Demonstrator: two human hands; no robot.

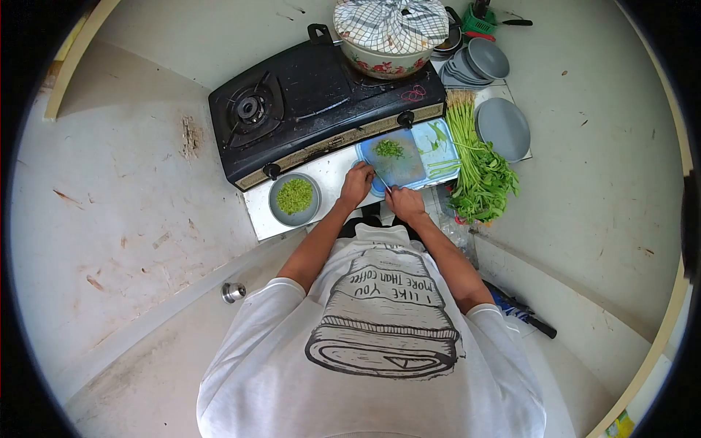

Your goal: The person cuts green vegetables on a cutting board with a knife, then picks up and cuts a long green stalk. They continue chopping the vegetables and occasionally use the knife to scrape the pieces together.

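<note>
My right hand (404, 203) is closed around the handle of a knife (382, 179), whose thin blade points up and left over the blue cutting board (409, 171). At the board's left edge my left hand (355, 184) has its fingers curled together by the knife tip; anything within them is too small to make out. A small heap of chopped greens (388, 149) lies on the board just beyond the blade. Cut stems and leaves (437, 139) rest in the light blue tray (449, 130) at the board's right. Left of my hands, a grey bowl (315, 212) holds finely chopped green pieces (294, 196).
A black gas stove (314, 87) stands behind the board, with a cloth-topped floral pot (387, 64) on its right burner. A large bunch of leafy greens (478, 160) hangs over the counter's right side. Beyond it are a grey plate (504, 130) and stacked grey bowls (488, 58).
</note>
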